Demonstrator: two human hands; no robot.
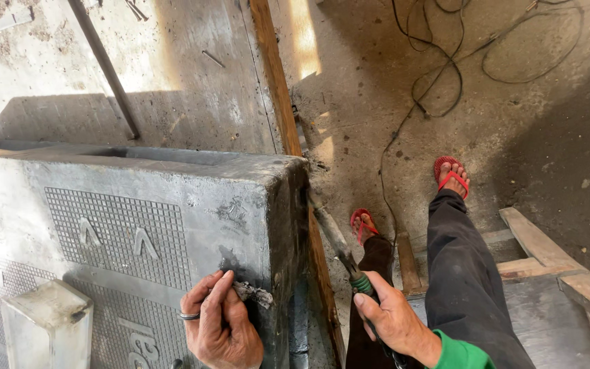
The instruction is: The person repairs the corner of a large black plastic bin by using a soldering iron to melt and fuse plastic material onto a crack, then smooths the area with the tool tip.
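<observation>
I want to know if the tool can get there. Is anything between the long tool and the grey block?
Nothing visible is. The right hand holds the tool, and its tip already meets the grey block at its corner edge. The left hand presses elsewhere.

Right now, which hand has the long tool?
The right hand, green cuff: it grips a long grimy tool by its green-banded handle. The ringed left hand pinches a small scrap.

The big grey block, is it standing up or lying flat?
Standing up: the grey block rises on edge, patterned face sideways, with the left hand against it.
</observation>
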